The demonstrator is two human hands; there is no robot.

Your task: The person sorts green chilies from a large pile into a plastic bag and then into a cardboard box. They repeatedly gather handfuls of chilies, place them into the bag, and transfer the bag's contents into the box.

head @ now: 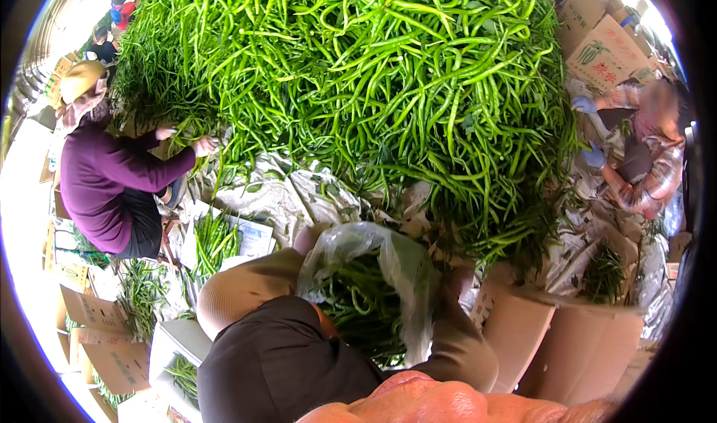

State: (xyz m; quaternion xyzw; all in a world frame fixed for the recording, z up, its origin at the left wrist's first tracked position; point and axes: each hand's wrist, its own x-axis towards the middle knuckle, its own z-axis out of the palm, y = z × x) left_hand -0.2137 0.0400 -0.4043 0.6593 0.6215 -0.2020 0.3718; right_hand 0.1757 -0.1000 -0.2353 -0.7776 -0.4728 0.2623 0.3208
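Between the knees stands a clear plastic bag [411, 288], its mouth open, with green chili peppers [358, 302] inside. A dark garment [269, 361] covers much of the bottom. Beside the bag's left side a small patch of skin, seemingly my left hand [327, 323], shows past the dark cloth; its fingers are hidden. My right hand cannot be made out. Blurred skin very close to the camera fills the bottom edge; which body part it is cannot be told. A large heap of long green chili peppers [358, 75] rises in front, over crumpled whitish sheeting [280, 185].
At left a person in a purple top [112, 182] reaches to the heap; another, in blue gloves and checked sleeves [644, 165], sits at right. Open cardboard boxes [115, 358] stand lower left, brown cartons [582, 350] lower right. Peppers lie on paper [255, 235] near the left knee.
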